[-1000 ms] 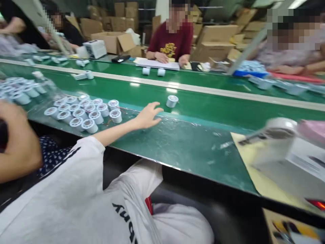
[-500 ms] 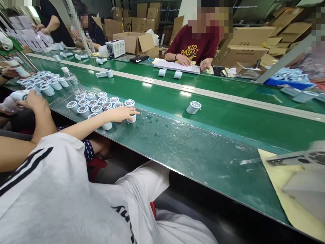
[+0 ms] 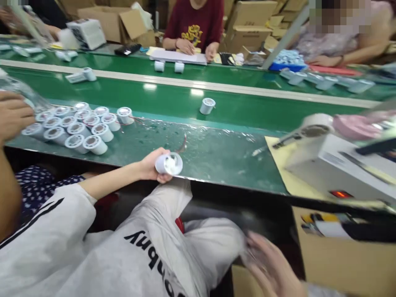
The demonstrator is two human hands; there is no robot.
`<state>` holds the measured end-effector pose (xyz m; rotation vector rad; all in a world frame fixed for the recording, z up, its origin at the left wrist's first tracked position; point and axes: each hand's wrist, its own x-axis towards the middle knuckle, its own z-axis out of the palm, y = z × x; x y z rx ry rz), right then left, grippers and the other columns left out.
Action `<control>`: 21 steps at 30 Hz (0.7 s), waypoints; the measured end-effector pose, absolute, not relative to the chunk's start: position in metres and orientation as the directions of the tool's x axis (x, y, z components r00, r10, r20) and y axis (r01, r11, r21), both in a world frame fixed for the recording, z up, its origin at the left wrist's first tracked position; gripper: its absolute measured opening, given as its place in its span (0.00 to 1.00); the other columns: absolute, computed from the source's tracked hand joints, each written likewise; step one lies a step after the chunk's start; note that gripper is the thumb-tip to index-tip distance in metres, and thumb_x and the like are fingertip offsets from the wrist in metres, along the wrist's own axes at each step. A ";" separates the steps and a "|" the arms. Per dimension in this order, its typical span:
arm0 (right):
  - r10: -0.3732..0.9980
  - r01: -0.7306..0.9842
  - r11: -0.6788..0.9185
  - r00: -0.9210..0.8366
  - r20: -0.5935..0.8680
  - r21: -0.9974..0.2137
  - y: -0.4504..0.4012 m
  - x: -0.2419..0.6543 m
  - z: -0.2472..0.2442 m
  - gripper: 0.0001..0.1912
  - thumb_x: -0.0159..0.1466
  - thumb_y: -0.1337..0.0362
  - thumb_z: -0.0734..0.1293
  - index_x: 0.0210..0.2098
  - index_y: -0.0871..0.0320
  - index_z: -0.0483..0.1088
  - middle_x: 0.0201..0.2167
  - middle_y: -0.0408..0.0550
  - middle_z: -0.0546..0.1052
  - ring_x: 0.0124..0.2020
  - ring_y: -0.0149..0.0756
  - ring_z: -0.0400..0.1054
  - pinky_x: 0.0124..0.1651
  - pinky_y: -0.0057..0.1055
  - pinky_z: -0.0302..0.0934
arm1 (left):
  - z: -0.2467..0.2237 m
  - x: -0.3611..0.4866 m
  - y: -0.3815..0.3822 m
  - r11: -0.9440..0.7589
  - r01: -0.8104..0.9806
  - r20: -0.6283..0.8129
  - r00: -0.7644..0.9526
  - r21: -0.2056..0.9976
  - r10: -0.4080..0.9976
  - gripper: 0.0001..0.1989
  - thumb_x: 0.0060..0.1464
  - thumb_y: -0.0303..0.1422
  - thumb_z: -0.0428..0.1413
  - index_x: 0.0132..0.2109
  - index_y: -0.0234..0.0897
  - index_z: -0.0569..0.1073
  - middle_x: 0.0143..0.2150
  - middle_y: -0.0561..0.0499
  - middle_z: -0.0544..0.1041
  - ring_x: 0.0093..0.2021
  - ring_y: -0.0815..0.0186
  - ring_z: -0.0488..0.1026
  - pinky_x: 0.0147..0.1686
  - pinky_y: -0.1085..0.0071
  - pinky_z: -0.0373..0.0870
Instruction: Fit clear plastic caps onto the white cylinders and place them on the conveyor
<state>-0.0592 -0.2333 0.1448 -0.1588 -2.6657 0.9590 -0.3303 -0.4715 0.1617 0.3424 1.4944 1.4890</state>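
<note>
Left hand [image 3: 150, 165]: fingers gripping white cylindrical plastic housing [image 3: 168, 163] at green surface's [image 3: 222, 165] near edge; avoid snagging thin reddish wires [image 3: 185, 143]. Right hand [image 3: 274, 264]: blurred, grip indeterminate.

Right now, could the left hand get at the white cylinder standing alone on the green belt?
Probably, with a stretch: nothing visible blocks the left hand from the lone white cylinder, though that hand holds another cylinder, a likely hindrance.

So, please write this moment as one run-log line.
left hand: holds white cylinder, open end facing camera; right hand: blurred, lower right, grip unclear; other cylinders: grouped on green worktop, left of left hand
</note>
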 end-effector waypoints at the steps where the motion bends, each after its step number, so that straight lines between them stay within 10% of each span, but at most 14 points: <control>1: 0.169 -0.035 0.823 -0.938 0.303 -0.568 -0.230 -0.056 0.144 0.20 0.72 0.54 0.65 0.61 0.47 0.72 0.57 0.54 0.74 0.51 0.49 0.74 0.48 0.44 0.75 | 0.155 -0.315 -0.453 0.237 -0.516 -0.466 -0.375 0.823 0.801 0.20 0.53 0.51 0.47 0.32 0.37 0.66 0.21 0.51 0.67 0.19 0.66 0.63 0.16 0.72 0.58; 5: 0.026 -0.088 0.970 -0.888 0.460 -0.226 -0.241 -0.078 0.143 0.22 0.69 0.62 0.67 0.62 0.45 0.73 0.61 0.58 0.72 0.50 0.53 0.72 0.47 0.48 0.74 | 0.145 -0.272 -0.402 0.344 -0.531 -0.460 -0.099 0.774 0.882 0.18 0.51 0.47 0.58 0.37 0.35 0.71 0.24 0.54 0.71 0.18 0.71 0.62 0.14 0.76 0.55; 8: 0.130 0.075 0.987 -0.898 0.420 -0.145 -0.246 -0.093 0.141 0.19 0.66 0.70 0.67 0.53 0.48 0.78 0.64 0.57 0.70 0.50 0.54 0.69 0.47 0.48 0.73 | 0.150 -0.265 -0.388 0.333 -0.205 -0.347 -0.034 0.920 0.937 0.14 0.56 0.43 0.57 0.38 0.35 0.75 0.28 0.54 0.73 0.22 0.72 0.64 0.19 0.76 0.60; 13: 0.198 0.050 0.863 -0.949 0.246 -0.502 -0.243 -0.081 0.145 0.03 0.63 0.68 0.72 0.35 0.53 0.78 0.57 0.56 0.74 0.53 0.51 0.72 0.45 0.42 0.75 | 0.157 -0.261 -0.388 0.155 0.360 -0.070 -0.236 0.920 0.969 0.10 0.60 0.35 0.56 0.43 0.38 0.81 0.42 0.48 0.79 0.43 0.63 0.75 0.48 0.67 0.70; 21: 0.444 0.096 0.557 -0.873 0.199 -0.825 -0.249 -0.079 0.147 0.15 0.69 0.63 0.65 0.26 0.55 0.75 0.43 0.52 0.80 0.42 0.42 0.77 0.43 0.37 0.72 | 0.125 -0.254 -0.392 0.020 0.431 0.106 -0.264 0.902 0.959 0.29 0.43 0.45 0.74 0.53 0.42 0.81 0.53 0.43 0.75 0.54 0.54 0.74 0.57 0.56 0.71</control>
